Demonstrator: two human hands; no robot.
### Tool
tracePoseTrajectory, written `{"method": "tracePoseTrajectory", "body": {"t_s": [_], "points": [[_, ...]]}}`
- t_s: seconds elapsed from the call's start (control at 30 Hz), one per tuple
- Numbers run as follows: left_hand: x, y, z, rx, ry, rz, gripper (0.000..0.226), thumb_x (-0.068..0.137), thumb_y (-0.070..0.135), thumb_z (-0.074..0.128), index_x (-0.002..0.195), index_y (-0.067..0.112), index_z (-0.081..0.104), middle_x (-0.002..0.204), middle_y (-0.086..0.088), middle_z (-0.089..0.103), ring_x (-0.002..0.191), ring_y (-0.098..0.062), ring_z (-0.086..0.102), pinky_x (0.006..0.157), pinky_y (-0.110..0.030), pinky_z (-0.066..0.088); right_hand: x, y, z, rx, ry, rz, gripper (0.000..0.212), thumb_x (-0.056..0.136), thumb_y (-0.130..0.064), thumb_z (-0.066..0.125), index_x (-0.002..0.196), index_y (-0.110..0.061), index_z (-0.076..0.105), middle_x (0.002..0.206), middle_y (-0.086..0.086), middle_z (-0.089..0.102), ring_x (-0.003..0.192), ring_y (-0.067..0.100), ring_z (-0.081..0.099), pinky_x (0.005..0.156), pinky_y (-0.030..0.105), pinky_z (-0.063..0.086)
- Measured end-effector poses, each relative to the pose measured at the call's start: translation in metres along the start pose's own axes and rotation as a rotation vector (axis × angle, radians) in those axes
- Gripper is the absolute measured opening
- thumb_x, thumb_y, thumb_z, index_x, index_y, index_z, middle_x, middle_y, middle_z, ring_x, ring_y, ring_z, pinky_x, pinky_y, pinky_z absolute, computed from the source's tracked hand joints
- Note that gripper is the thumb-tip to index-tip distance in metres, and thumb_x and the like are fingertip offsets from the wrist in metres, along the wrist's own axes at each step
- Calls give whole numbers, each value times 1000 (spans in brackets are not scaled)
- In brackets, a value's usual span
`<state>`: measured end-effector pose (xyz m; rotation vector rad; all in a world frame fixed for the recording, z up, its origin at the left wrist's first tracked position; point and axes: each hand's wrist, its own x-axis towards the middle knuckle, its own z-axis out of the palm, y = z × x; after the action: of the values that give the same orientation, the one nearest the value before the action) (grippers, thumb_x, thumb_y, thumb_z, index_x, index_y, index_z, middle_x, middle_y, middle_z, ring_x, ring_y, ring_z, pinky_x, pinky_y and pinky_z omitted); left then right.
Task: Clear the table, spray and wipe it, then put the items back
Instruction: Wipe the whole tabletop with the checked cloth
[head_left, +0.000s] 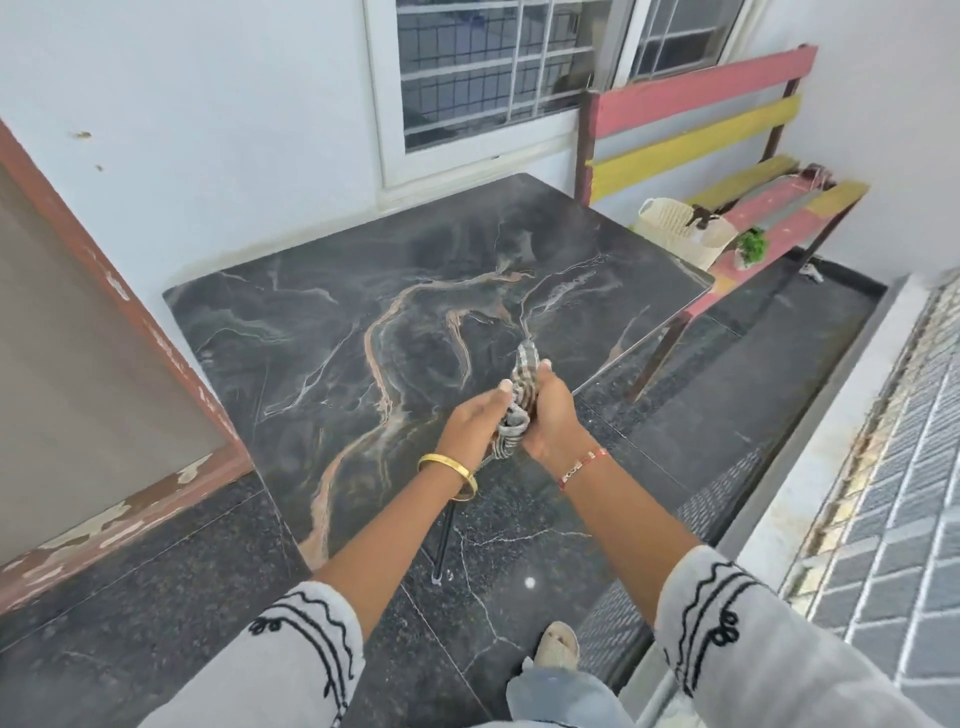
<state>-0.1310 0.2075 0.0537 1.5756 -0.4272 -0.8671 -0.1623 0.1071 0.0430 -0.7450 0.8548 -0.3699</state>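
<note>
A dark marble-patterned table (322, 332) with tan and white veins fills the middle of the view, its top bare. Over its near right corner both hands hold a bunched grey-and-white checked cloth (522, 384). My left hand (475, 421) grips the cloth's lower left side, thumb up. My right hand (550, 415) is curled round the cloth from the right. The cloth's top end sticks up above the fingers.
A red-and-yellow slatted bench (696, 124) stands right of the table. On it are a cream woven basket (675, 228) and a small green plant (751, 245). A window and white wall lie behind; a brown door frame (156, 322) is at left. Dark granite floor below.
</note>
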Motion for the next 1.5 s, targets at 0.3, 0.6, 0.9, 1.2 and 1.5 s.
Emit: {"method": "tracePoseTrajectory", "body": {"t_s": [0.3,0.6,0.9,1.2,1.5], "points": [[91,35,96,-122,374,-7,21,81,17,68,101,11,62,92,-1,65,88,-18,62,80,-26,43,50,-102,-68,-174,-259,43,85,90,-66,3,143,-8,35,137,10,49,131,25,44,107,35,34],[198,57,173,-457,365,-192,99,39,46,73,126,5,49,126,-14,57,112,-32,57,91,-45,49,117,-193,-143,-472,-100,-139,39,93,-30,54,126,-12,49,109,0,52,88,9,47,90,30,39],[297,75,244,-545,323,-210,111,41,85,61,126,14,53,132,-5,54,118,-26,54,104,-46,40,189,-260,-187,-246,-159,-46,35,87,-26,64,110,0,65,101,11,72,92,24,68,81,35,55],[441,134,329,-330,434,-180,54,93,35,46,134,1,39,141,-15,43,128,-30,43,103,-35,34,311,-373,-225,-242,-48,-139,12,82,-7,67,93,-4,63,87,9,68,74,19,65,73,32,55],[573,158,404,-191,444,-142,52,81,17,65,128,11,43,121,-7,54,110,-30,56,98,-42,47,405,-476,-269,-114,76,-171,9,80,-1,68,87,-4,64,80,8,71,72,20,69,74,34,58]]}}
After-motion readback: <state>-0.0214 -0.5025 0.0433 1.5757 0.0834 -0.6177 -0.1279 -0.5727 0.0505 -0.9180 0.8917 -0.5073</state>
